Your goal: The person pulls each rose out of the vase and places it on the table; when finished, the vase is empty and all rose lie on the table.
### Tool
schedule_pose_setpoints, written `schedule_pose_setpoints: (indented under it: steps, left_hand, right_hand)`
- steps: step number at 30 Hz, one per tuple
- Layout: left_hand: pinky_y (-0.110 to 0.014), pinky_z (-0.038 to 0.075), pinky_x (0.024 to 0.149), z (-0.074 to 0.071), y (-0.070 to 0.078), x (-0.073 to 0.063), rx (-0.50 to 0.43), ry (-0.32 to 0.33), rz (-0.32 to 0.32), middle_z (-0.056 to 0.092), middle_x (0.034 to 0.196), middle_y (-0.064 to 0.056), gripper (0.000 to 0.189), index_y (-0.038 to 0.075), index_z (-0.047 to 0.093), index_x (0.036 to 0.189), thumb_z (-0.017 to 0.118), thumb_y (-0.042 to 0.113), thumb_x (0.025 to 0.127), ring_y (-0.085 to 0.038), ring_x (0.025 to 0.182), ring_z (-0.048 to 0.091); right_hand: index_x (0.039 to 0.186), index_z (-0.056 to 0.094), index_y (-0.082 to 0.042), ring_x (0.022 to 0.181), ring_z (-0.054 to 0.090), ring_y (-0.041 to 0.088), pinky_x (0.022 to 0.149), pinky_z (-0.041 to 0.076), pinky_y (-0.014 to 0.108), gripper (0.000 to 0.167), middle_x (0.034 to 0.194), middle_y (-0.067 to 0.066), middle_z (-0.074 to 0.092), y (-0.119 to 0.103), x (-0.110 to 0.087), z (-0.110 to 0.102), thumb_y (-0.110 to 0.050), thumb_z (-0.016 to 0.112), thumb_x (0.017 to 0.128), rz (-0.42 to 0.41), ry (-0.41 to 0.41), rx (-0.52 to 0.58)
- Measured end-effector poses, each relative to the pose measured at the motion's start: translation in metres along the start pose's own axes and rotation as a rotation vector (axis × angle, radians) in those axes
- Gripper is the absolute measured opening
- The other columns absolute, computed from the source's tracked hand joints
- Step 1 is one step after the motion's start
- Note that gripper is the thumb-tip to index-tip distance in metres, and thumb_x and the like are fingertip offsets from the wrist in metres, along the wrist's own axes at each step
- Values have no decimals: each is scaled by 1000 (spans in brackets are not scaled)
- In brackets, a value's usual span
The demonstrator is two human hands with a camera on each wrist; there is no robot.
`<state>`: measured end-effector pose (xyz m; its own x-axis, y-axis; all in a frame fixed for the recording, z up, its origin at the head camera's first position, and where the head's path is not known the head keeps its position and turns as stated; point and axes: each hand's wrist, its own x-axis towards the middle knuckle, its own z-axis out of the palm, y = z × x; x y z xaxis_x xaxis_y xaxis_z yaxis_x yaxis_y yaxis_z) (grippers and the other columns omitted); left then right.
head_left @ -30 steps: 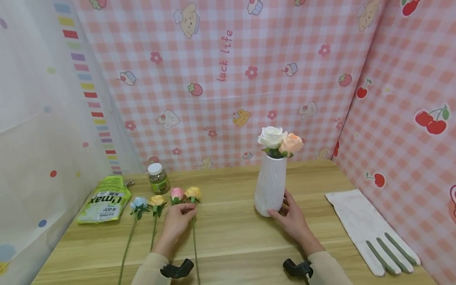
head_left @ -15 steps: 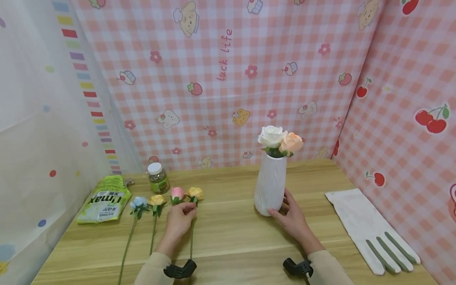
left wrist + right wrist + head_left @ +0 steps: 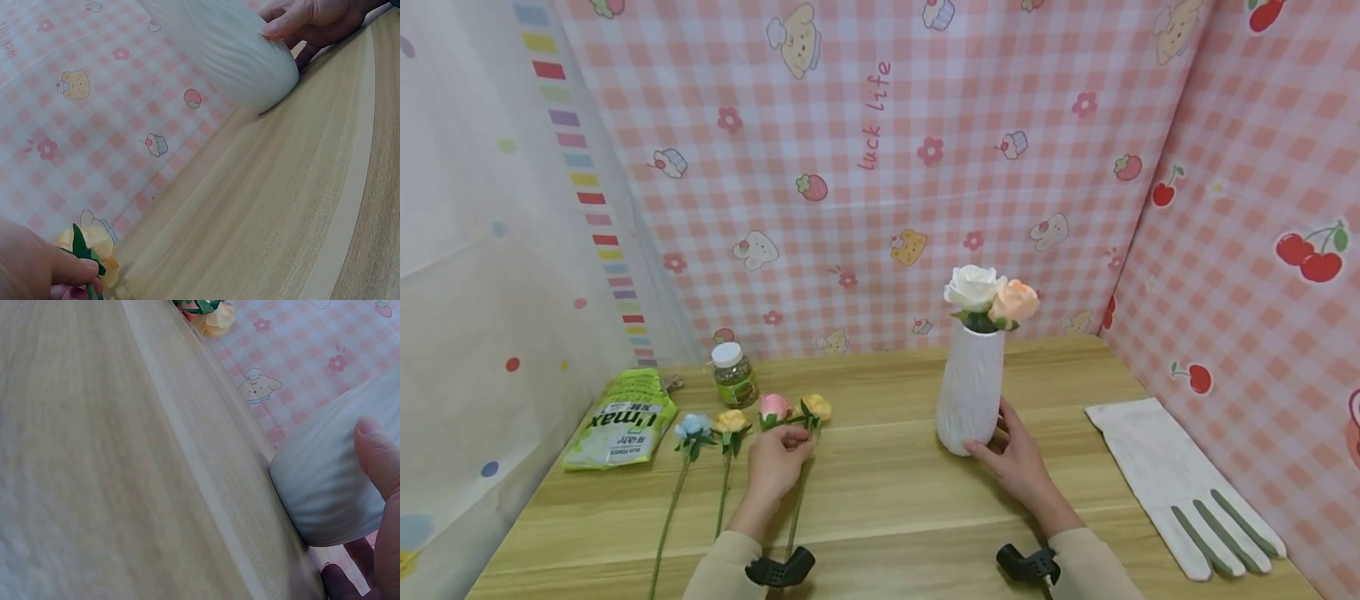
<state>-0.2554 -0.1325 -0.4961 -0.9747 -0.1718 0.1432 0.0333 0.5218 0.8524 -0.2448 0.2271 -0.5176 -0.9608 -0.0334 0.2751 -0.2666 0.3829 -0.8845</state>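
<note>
My left hand (image 3: 777, 461) pinches the green stem of a yellow rose (image 3: 816, 407) just under its bloom; in the left wrist view the thumb lies against the leaves below the yellow rose (image 3: 95, 245). A pink rose (image 3: 772, 408) lies right beside that hand, its stem hidden behind it. Further left lie an orange-yellow rose (image 3: 731, 422) and a blue rose (image 3: 692, 427). My right hand (image 3: 1017, 462) grips the lower part of a ribbed white vase (image 3: 970, 392), thumb in front. The vase stands upright, holding a white rose (image 3: 974, 288) and a peach rose (image 3: 1015, 303).
A green and white bag (image 3: 621, 421) lies at the table's left edge, near a white-lidded jar (image 3: 733, 377). On the right a white glove (image 3: 1180, 483) with green-striped fingers lies flat. Checked cloth (image 3: 850, 208) hangs behind the wooden table (image 3: 880, 500).
The yellow rose has shifted slightly right, and its stem now slants, the lower end having swung left. The left hand has moved a little right; the right hand and vase have stayed put.
</note>
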Motion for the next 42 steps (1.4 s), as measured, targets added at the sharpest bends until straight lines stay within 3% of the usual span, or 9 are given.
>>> schedule_pose_setpoints:
  steps: [10, 24, 42]
  left_hand:
    - [-26, 48, 60, -2, 3, -1, 18, 28, 0, 66, 77, -6, 6, 1, 72, 85, 74, 5, 81, -17, 72, 60]
    - [-25, 50, 49, 0, 1, -1, -38, 58, -58, 65, 72, -7, 5, 1, 71, 83, 73, 6, 82, -13, 58, 59]
    - [-25, 50, 54, -4, 3, 0, -5, 58, -20, 66, 74, -6, 10, 1, 73, 88, 74, 9, 83, -13, 63, 59]
  right_hand:
    - [151, 23, -13, 120, 51, 41, 97, 43, 54, 89, 145, 17, 39, 0, -1, -1, -32, 77, 83, 21, 6, -4]
    - [151, 24, -16, 118, 54, 40, 94, 46, 53, 85, 144, 16, 41, 7, 2, 0, -26, 76, 85, -44, 10, -20]
    - [151, 25, -15, 117, 54, 40, 93, 46, 52, 85, 144, 17, 41, 5, 1, 1, -25, 76, 84, -46, 7, -1]
